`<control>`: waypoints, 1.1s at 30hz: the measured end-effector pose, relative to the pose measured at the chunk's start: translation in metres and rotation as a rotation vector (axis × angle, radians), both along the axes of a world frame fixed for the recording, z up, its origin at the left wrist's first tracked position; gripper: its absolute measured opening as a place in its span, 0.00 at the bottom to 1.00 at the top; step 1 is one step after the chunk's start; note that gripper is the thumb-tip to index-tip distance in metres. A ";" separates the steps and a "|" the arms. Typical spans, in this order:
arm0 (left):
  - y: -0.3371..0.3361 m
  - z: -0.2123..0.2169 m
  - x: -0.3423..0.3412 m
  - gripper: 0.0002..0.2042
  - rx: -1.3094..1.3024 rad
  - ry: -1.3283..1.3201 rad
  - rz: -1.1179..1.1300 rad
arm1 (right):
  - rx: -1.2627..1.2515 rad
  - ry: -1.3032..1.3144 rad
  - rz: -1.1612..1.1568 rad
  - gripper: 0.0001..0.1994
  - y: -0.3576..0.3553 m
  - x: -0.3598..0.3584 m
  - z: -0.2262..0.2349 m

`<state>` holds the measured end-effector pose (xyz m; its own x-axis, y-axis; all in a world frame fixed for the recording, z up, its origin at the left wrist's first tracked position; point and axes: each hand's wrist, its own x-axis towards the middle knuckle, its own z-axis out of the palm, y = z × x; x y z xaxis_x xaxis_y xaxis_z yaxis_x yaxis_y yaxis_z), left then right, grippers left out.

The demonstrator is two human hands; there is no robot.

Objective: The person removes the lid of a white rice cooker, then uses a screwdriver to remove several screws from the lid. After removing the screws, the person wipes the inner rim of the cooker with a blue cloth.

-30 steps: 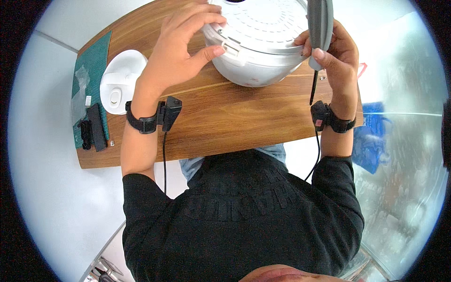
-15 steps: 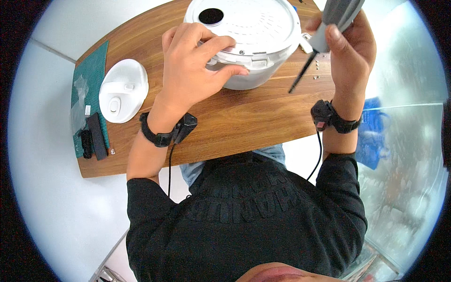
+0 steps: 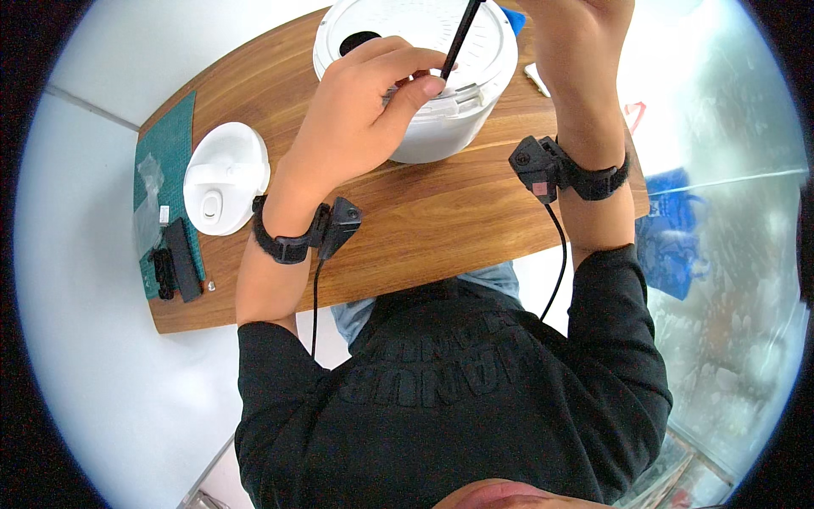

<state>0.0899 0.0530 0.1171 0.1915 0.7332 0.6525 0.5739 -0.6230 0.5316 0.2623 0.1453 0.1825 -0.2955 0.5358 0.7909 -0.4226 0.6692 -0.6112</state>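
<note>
A white round tub-like appliance body [image 3: 432,140] with a lid-like top [image 3: 415,34] stands at the far side of the table. My left hand [image 3: 360,110] rests at its near rim, thumb and forefinger closed around the lower end of a black screwdriver shaft [image 3: 460,42]. The tip meets the rim by a latch-like tab [image 3: 469,100]; whether a screw sits under it is hidden. My right hand [image 3: 585,34] is raised at the upper edge on the right, its fingers and the screwdriver's handle cut off by the frame.
On the wooden table [image 3: 407,220], a white oval lid-like part [image 3: 225,182] lies left of my forearm. A green mat [image 3: 170,127] holds a clear plastic bag [image 3: 151,187] and a black strip [image 3: 182,259]. A small metal piece [image 3: 211,287] lies near the edge. A blue bag [image 3: 674,233] is beyond the right edge.
The right hand has moved up and left, bringing the screwdriver's tip from open air to the tub's rim. My left thumb and forefinger have closed in around the shaft.
</note>
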 end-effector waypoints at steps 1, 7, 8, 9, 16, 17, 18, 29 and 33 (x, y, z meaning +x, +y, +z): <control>0.001 -0.001 0.002 0.09 -0.008 -0.012 0.004 | -0.003 0.002 0.011 0.24 0.000 -0.002 0.000; 0.004 -0.002 0.005 0.07 0.008 -0.020 0.021 | 0.056 -0.014 0.066 0.26 -0.001 -0.004 0.000; 0.004 -0.003 0.004 0.07 0.019 -0.021 0.021 | 0.052 -0.010 0.077 0.26 -0.001 -0.005 0.000; 0.004 -0.004 0.003 0.07 0.022 -0.017 0.021 | 0.049 -0.007 0.089 0.26 -0.002 -0.005 0.000; 0.004 -0.003 0.002 0.07 -0.016 -0.053 0.021 | 0.066 0.035 0.110 0.26 0.002 -0.010 -0.002; 0.004 -0.003 0.002 0.07 -0.031 -0.068 0.019 | 0.076 0.033 0.114 0.26 0.003 -0.010 -0.003; 0.003 -0.002 0.002 0.07 -0.032 -0.046 0.025 | 0.087 0.031 0.118 0.26 0.004 -0.010 -0.003; 0.005 0.000 0.004 0.08 -0.172 -0.259 -0.040 | 0.110 -0.095 0.100 0.30 0.008 -0.012 -0.003; 0.006 0.006 0.009 0.08 -0.269 -0.361 -0.125 | 0.024 -0.154 0.279 0.32 0.017 -0.008 -0.001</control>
